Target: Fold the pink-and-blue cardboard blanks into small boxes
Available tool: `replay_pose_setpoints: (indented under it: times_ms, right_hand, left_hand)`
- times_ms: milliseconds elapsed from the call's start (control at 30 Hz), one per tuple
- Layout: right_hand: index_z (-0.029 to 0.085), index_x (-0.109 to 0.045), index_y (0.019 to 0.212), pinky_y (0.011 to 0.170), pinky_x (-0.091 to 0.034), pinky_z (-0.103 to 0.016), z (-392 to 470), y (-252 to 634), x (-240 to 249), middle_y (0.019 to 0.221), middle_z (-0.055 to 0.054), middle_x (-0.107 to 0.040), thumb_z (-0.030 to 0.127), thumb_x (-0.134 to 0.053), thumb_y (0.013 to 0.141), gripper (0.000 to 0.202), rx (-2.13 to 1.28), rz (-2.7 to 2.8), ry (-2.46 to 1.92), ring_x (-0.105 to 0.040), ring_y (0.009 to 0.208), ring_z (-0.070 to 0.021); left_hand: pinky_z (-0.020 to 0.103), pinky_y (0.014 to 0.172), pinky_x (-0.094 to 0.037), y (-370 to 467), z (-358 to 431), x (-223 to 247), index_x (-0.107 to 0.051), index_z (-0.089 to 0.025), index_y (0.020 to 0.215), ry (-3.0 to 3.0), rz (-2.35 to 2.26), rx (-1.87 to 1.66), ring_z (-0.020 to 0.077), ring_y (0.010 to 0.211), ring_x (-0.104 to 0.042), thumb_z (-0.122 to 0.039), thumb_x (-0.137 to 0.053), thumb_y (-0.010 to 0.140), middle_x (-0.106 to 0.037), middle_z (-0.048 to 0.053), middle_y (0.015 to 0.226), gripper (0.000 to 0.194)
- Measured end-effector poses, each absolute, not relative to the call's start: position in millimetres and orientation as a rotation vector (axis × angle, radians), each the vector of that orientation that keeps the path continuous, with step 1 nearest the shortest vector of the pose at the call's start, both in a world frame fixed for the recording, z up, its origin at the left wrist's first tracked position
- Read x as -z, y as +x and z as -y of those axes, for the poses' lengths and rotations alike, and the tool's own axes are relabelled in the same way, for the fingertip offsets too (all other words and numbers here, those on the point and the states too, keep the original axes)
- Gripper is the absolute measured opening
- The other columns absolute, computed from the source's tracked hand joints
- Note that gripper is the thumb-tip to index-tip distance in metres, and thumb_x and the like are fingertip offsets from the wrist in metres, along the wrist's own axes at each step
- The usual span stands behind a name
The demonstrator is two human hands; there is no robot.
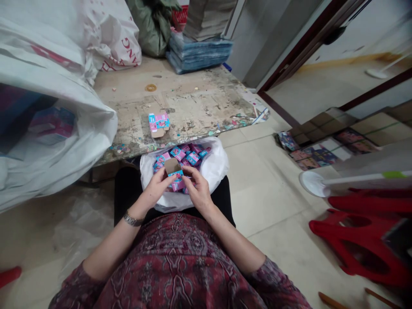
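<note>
Between my two hands is a small pink and blue cardboard box (175,175), its brown inner flap standing up. My left hand (160,183) grips its left side, the thumb across the front. On the other side, my right hand (197,185) has fingers and thumb closed on the right edge. Directly beneath sits a white plastic bag (216,165) on my lap, holding several small pink and blue boxes (193,158). Another such box (159,122), with its brown flap out, lies on the worn table (193,105) near the front edge.
At the left, a large white sack (96,116) gapes with pink and blue boxes inside. Blue stacked sheets (198,53) and a green sack (151,25) stand at the table's back. Red stools (360,240), a white round base (313,183) and floor cartons (322,128) are at the right.
</note>
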State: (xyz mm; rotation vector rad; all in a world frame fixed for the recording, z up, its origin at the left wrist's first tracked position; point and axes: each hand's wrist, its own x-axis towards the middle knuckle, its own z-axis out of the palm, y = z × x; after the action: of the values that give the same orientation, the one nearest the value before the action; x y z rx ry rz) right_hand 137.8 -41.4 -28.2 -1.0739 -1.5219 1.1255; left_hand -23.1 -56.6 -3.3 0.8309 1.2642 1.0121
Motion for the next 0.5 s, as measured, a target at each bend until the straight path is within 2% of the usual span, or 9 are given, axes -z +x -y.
replay_pose_setpoints:
  times_ms: [167, 233, 367, 500]
  right_hand:
    - [0.023, -0.065, 0.123, 0.080, -0.057, -0.031, 42.4, 136.0, 30.6, 0.118, -0.008, -0.073, 0.030, -0.060, 0.092, 0.033, -1.137, 1.499, -1.086, -0.070, 0.104, -0.0208]
    - [0.023, -0.065, 0.124, 0.079, -0.057, -0.030, 42.4, 135.6, 31.0, 0.118, -0.008, -0.073, 0.029, -0.062, 0.091, 0.033, -1.126, 1.483, -1.077, -0.070, 0.103, -0.0201]
    - [0.025, -0.065, 0.125, 0.079, -0.057, -0.030, 42.8, 134.0, 33.6, 0.123, -0.008, -0.071, 0.029, -0.062, 0.092, 0.034, -1.097, 1.443, -1.062, -0.069, 0.103, -0.0196]
    - [0.026, -0.066, 0.126, 0.079, -0.057, -0.031, 44.8, 133.2, 37.9, 0.123, -0.008, -0.072, 0.028, -0.062, 0.093, 0.033, -1.034, 1.476, -1.070, -0.069, 0.102, -0.0201]
  left_hand:
    - [0.027, 0.061, -0.058, -19.9, 58.2, 7.3, -0.064, -0.025, 0.130, 0.693, -1.158, -1.024, 0.0253, 0.102, -0.067, -0.042, -0.076, 0.080, -0.069, 0.008, 0.124, 0.054]
    - [0.028, 0.067, -0.059, -18.4, 58.8, 6.8, -0.065, -0.025, 0.129, 0.646, -1.112, -1.062, 0.0253, 0.106, -0.066, -0.041, -0.077, 0.080, -0.070, 0.008, 0.124, 0.053]
    - [0.038, 0.090, -0.057, -12.6, 60.1, 2.4, -0.069, -0.021, 0.123, 0.479, -0.968, -1.200, 0.0285, 0.118, -0.063, -0.048, -0.074, 0.083, -0.071, 0.009, 0.124, 0.048]
    - [0.042, 0.094, -0.056, -6.6, 61.2, -1.1, -0.070, -0.022, 0.118, 0.349, -0.971, -1.204, 0.0299, 0.118, -0.063, -0.049, -0.070, 0.086, -0.072, 0.008, 0.120, 0.042]
